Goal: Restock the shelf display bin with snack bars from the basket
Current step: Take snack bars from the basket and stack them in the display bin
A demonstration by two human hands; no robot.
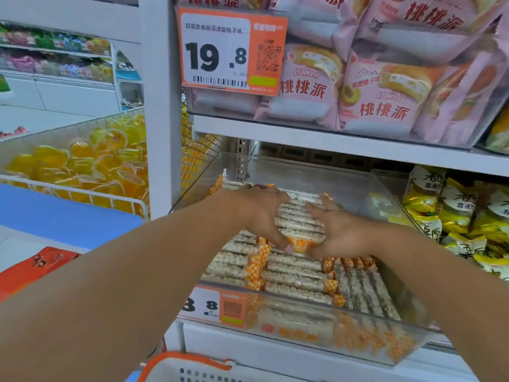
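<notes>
Both arms reach into the clear plastic bin point(385, 188) on the white metal shelf point(330, 142). The left hand point(261, 213) and the right hand point(338, 232) hold a stack of long puffed-rice snack bars in orange-checked wrappers point(298, 221) between them, just above more bars lying in rows. The white basket with an orange rim point(190, 366) sits below. Pink pie bags point(380, 100) fill the shelf above.
</notes>
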